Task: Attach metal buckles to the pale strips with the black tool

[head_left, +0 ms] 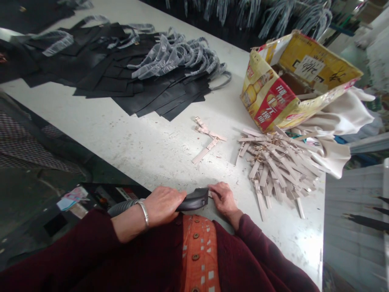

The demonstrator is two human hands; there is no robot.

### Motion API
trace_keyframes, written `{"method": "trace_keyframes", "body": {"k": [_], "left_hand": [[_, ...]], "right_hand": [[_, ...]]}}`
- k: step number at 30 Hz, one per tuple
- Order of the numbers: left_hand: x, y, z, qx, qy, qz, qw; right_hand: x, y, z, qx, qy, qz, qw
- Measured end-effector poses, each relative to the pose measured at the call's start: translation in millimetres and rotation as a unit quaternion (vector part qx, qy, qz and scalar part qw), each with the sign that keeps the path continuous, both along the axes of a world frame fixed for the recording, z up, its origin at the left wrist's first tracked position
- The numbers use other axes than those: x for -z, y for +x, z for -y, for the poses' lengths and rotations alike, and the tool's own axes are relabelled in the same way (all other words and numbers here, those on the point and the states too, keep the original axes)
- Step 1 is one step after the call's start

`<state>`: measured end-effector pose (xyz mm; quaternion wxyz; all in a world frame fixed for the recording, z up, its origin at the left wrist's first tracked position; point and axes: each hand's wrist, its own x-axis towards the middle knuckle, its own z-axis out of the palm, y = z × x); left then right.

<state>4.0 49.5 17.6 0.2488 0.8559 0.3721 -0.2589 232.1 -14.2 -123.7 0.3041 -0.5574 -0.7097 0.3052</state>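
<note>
My left hand [165,202] is wrapped round a black curved handle [196,199] with a grey ribbed hose running back under my wrist. Its blunt end points right, close to the fingertips of my right hand [224,198]. Those fingers are bent together at the table's front edge; whatever they pinch is too small or hidden to name. Beyond my hands lie a few loose pale pink buckle straps [209,136]. To the right is a heap of similar beige straps [278,164] with gold-coloured buckles.
Black flat pieces [146,91] with plastic-wrapped handles [182,54] overlap along the table's far left. An open yellow and red carton [273,99] stands at the right, beside pale cloth [334,117]. A dark machine box [67,219] is below the table edge at left.
</note>
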Motion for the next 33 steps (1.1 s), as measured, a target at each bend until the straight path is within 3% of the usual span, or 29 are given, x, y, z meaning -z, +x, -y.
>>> {"method": "trace_keyframes", "body": {"k": [7, 21, 26, 29, 33], "left_hand": [[4.2, -12, -5, -0.014, -0.002, -0.017, 1.000], [0.9, 0, -20, 0.003, -0.003, -0.026, 1.000], [9.8, 7, -21, 0.003, 0.003, -0.004, 1.000], [19.0, 0, -19, -0.016, 0.005, 0.004, 1.000], [22.6, -17, -20, -0.091, 0.024, -0.010, 0.996]], "right_hand": [[1.7, 0, 1, -0.003, 0.003, 0.005, 1.000], [5.4, 1, 1, -0.001, 0.018, -0.010, 1.000], [9.1, 2, 1, 0.000, 0.020, -0.020, 1.000], [9.4, 2, 2, 0.001, 0.021, -0.017, 1.000], [8.0, 2, 2, 0.007, 0.024, -0.016, 1.000]]}}
